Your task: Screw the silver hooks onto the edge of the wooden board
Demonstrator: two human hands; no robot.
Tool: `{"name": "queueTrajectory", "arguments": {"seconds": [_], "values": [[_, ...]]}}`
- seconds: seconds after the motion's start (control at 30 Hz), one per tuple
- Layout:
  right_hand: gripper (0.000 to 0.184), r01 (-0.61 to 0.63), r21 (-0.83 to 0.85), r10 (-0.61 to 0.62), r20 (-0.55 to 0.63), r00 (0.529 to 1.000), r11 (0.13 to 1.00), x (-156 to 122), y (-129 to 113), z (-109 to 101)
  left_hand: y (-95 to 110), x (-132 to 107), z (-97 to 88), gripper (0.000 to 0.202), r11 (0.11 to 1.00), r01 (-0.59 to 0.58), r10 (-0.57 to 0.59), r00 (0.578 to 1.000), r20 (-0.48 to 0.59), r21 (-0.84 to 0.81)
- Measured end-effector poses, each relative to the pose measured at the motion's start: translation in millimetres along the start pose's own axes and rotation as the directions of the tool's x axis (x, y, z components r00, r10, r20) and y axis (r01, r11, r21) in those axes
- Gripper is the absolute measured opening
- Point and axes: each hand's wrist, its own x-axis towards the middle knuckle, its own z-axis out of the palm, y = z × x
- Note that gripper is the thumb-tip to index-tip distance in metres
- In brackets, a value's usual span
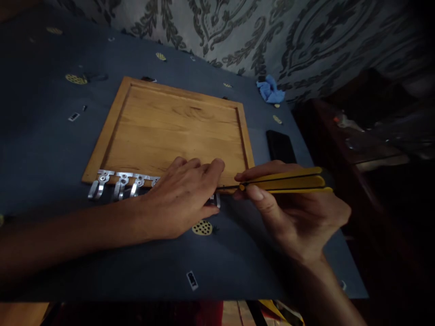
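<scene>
A framed wooden board (176, 127) lies flat on the table, with a metal hook rail (124, 175) along its near edge. Several silver hooks on the rail point towards me. My left hand (183, 194) covers the rail's right part, fingers bent over the board and thumb by the last hook, gripping rail and board edge. In my right hand (292, 208) is a yellow-handled screwdriver (288, 181), held nearly level. Its thin dark shaft points left to the rail's right end, where my left fingers hide the tip.
A blue patterned cloth covers the table (136, 271). Right of the board lies a black phone-like slab (281, 146), with a crumpled blue wad (271, 89) farther back by the papered wall (224, 27). Dark furniture (353, 140) stands beyond the table's right edge.
</scene>
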Motion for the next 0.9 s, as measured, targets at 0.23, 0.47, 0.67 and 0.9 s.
{"name": "queueTrajectory", "arguments": {"seconds": [0.23, 0.47, 0.67, 0.9], "values": [[0.014, -0.008, 0.015, 0.007, 0.085, 0.996, 1.000, 0, -2, -6, 0, -1, 0.8, 0.045, 1.000, -0.007, 0.007, 1.000, -0.013, -0.003], [0.015, 0.011, -0.016, -0.010, 0.059, 0.998, 1.000, 2, 0, -4, 0, -1, 0.4, 0.043, 1.000, 0.002, -0.002, 1.000, -0.006, 0.004], [0.014, 0.024, -0.032, -0.025, -0.032, 0.999, 0.999, 0, 6, 5, 1, -1, -0.9, 0.040, 1.000, 0.009, -0.009, 1.000, 0.010, 0.002], [0.006, -0.045, 0.026, 0.045, -0.021, 0.999, 0.999, 5, 4, 1, 0, 0, 1.2, 0.044, 1.000, -0.003, 0.003, 1.000, -0.017, 0.011]]}}
